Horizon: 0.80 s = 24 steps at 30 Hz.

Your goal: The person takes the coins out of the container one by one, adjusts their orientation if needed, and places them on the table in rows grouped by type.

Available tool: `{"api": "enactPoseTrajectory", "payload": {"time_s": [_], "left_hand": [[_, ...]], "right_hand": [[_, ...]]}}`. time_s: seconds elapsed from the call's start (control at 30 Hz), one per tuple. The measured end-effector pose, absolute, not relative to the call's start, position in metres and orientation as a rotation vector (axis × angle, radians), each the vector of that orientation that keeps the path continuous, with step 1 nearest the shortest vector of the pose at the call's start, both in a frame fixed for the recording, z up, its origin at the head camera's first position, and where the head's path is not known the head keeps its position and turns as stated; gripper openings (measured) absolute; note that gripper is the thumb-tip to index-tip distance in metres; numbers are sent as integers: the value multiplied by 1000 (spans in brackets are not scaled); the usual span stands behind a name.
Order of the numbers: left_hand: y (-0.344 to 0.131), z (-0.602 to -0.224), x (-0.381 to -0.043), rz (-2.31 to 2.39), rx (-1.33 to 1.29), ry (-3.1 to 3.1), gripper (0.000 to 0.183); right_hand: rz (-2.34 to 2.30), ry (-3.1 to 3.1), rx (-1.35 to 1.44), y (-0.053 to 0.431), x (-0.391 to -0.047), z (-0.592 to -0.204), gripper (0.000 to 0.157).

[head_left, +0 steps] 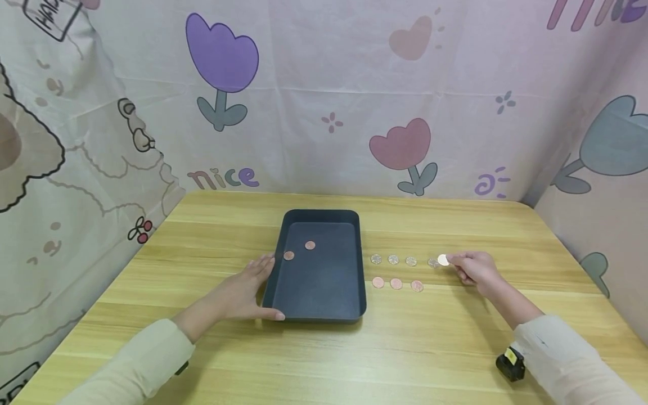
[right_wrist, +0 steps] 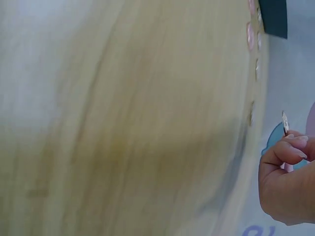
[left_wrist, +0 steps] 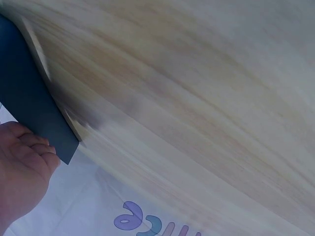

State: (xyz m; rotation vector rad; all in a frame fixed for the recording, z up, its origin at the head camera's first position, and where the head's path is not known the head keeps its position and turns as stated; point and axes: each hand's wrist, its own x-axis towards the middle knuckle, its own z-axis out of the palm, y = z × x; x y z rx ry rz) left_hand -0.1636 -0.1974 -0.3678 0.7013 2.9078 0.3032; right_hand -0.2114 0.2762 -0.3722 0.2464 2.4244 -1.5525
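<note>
My right hand (head_left: 475, 269) pinches a silver coin (head_left: 443, 260) between thumb and fingertips, just above the table at the right end of a row of silver coins (head_left: 410, 261). The right wrist view shows that coin (right_wrist: 285, 122) standing on edge in the fingers. Nearer to me lies a row of three copper coins (head_left: 396, 283). A dark rectangular tray (head_left: 324, 292) stands left of both rows, with two copper coins (head_left: 310, 245) inside. Against the tray's left wall rests my left hand (head_left: 243, 292), fingers extended and thumb by the near left corner.
A wooden table (head_left: 425, 349) carries everything. Behind it hangs a printed cloth (head_left: 314, 152) with flowers and lettering, which also covers the sides. A small black device (head_left: 511, 364) is at the right sleeve's cuff.
</note>
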Motion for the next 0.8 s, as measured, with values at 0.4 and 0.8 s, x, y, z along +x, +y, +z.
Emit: {"api": "enactPoseTrajectory", "payload": {"time_s": [0.4, 0.8], "left_hand": [[-198, -370, -163, 298, 701, 2900, 119], [-198, -368, -163, 294, 690, 2899, 119]], "right_hand": [[-1473, 2469, 407, 290, -221, -385, 23], [-1293, 2642, 431, 290, -223, -391, 20]]}}
